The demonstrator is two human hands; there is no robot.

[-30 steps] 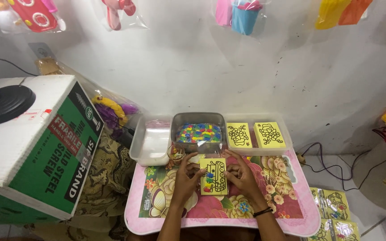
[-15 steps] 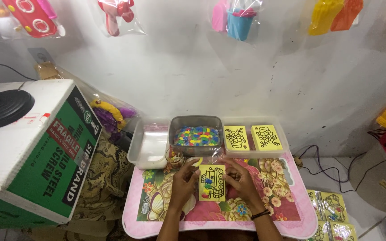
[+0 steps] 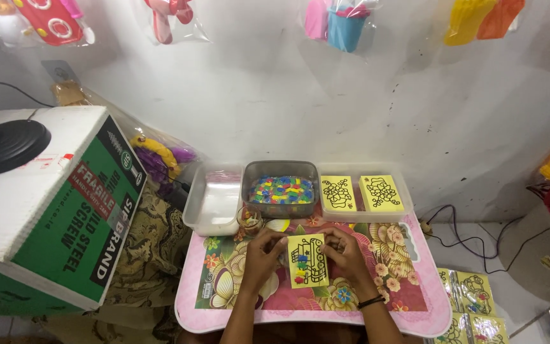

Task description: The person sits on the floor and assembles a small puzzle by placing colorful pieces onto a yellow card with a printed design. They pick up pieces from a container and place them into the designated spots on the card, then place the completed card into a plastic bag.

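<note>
— Head view: where is the yellow card (image 3: 307,260) and how do the fingers stand?

— It lies flat on the flowered pink bench (image 3: 408,299), right between the two hands. The left hand (image 3: 263,253) has its fingers curled on the card's left edge; the right hand (image 3: 346,252) pinches the right edge near the top. Both look closed on the card, though the tips are too small to read exactly.

— How will it handle?

— By my reckoning it is thin, light and a little bendy, like stiff paper. Small coloured pieces (image 3: 299,267) sit on its lower left, close to the left fingers, and could slide off if it tilts. Best held by the bare side edges, kept level.

— What lies beyond the fingers?

— A grey tub of coloured pieces (image 3: 281,190), an empty clear tray (image 3: 214,199) to its left, and a tray with two more yellow cards (image 3: 360,193) to its right.
</note>
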